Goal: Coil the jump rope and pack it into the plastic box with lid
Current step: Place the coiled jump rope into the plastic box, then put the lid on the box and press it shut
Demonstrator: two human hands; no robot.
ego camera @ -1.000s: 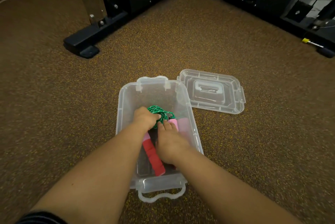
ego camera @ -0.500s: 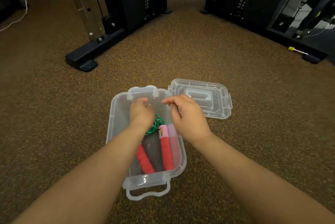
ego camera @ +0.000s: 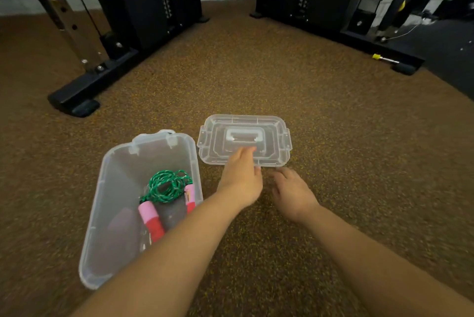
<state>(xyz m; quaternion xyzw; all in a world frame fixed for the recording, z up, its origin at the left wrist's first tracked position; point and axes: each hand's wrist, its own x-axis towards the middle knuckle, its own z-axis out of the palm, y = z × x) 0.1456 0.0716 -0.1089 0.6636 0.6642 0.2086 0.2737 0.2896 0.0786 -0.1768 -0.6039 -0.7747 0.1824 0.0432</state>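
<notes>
The clear plastic box [ego camera: 107, 188] stands open on the brown floor at the lower left. Inside it lies the jump rope: a green coil [ego camera: 168, 184] with two pink-and-red handles [ego camera: 151, 222] pointing toward me. The clear lid [ego camera: 272, 137] lies flat on the floor just right of the box, handle side up. My left hand [ego camera: 241, 178] reaches across to the lid, fingers relaxed, fingertips over its near edge. My right hand [ego camera: 292, 192] hovers just short of the lid's near right side, fingers spread and holding nothing.
Black gym machine frames stand behind: one base foot [ego camera: 77, 101] at the left, another frame [ego camera: 384, 42] at the right with a yellow-tipped pin [ego camera: 384, 59] beside it. Speckled brown floor [ego camera: 256, 81] lies around the box and lid.
Both hands have left the box and moved right toward the lid. The rope now lies released in the box. The camera view shifted, putting the box lower left.
</notes>
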